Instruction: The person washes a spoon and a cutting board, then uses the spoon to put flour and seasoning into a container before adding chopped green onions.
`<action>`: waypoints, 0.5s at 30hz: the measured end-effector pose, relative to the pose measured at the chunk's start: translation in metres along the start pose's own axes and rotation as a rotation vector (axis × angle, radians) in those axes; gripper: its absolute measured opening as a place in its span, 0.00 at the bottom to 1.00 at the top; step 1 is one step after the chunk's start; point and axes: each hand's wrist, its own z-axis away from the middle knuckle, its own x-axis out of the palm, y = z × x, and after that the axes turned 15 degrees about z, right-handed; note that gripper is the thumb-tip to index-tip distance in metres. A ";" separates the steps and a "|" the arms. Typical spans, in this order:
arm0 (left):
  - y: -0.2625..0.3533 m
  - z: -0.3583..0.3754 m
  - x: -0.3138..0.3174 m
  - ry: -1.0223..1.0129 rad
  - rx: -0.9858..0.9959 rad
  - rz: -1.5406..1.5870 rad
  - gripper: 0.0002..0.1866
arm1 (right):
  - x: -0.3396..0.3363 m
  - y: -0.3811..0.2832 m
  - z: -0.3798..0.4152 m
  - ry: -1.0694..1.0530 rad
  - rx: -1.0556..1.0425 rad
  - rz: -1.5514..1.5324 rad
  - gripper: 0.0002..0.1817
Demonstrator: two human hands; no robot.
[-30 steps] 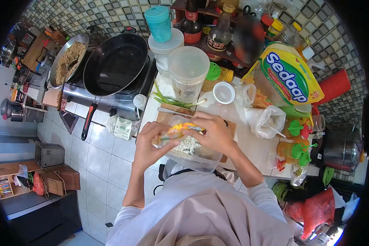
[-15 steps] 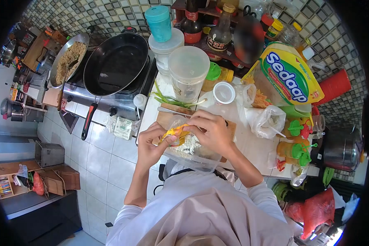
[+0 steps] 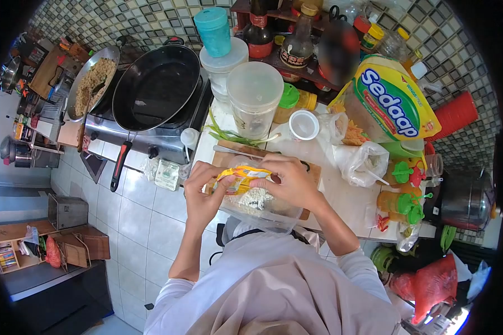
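Note:
A small yellow sachet (image 3: 241,180) is stretched between my two hands. My left hand (image 3: 205,187) pinches its left end, and my right hand (image 3: 285,177) grips the right end. Just under the sachet sits a clear plastic container (image 3: 279,223) with white flour (image 3: 255,198) in it. The container overlaps a wooden cutting board (image 3: 313,177), where a knife (image 3: 229,149) lies along the far edge. Green onions (image 3: 235,137) rest beyond the board.
On the stove at left are a black frying pan (image 3: 157,89) and a pan of fried rice (image 3: 98,81). Tubs (image 3: 255,95), a white cup (image 3: 304,125), a plastic bag (image 3: 363,163) and spice jars (image 3: 394,204) crowd the counter. A yellow Sedaap pack (image 3: 388,103) stands at back right.
My hands have moved slightly apart and the sachet, bunched before, is now spread wider and flatter between them. The flour and container look the same.

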 end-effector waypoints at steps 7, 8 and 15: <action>-0.008 0.007 -0.001 -0.095 -0.331 0.338 0.12 | -0.002 -0.002 -0.001 -0.011 0.173 -0.174 0.15; -0.009 0.008 0.000 -0.097 -0.333 0.339 0.12 | 0.001 -0.001 0.000 0.017 0.162 -0.214 0.15; -0.006 0.003 -0.002 -0.089 -0.098 -0.018 0.11 | 0.001 0.001 -0.002 0.010 0.119 -0.176 0.12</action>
